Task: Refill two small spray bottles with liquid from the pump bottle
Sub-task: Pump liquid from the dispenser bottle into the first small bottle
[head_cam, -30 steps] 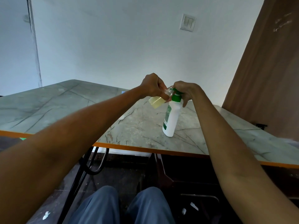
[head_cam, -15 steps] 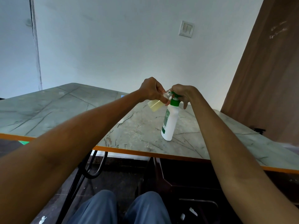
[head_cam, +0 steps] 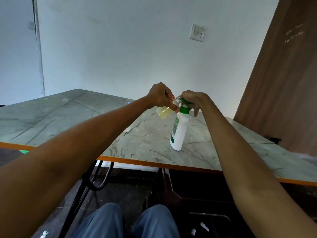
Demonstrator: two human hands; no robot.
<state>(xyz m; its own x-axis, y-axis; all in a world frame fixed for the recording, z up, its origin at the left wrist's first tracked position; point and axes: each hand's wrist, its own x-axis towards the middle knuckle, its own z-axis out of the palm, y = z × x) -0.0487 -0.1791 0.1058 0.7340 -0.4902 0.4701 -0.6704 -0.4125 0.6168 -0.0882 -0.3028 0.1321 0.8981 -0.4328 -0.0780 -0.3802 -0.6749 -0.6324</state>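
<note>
A white pump bottle [head_cam: 179,131] with a green collar and pump head stands on the marble-patterned table [head_cam: 68,114], leaning slightly left. My right hand [head_cam: 193,100] curls over the green pump head from above. My left hand [head_cam: 160,97] grips a small clear spray bottle [head_cam: 164,112] holding pale yellow liquid, tilted with its open neck against the pump's nozzle. The nozzle tip and the small bottle's mouth are hidden between my fingers. Only one small bottle is in view.
The table has an orange front edge [head_cam: 154,163] and runs to a white wall with a switch plate [head_cam: 197,32]. A brown wooden panel [head_cam: 283,83] stands at the right. A small blue object [head_cam: 130,102] peeks out behind my left forearm. My knees are below.
My hands, the small bottle and the pump bottle keep the same hold. The camera view has drifted slightly, and the green pump head shows a little more below my right hand.
</note>
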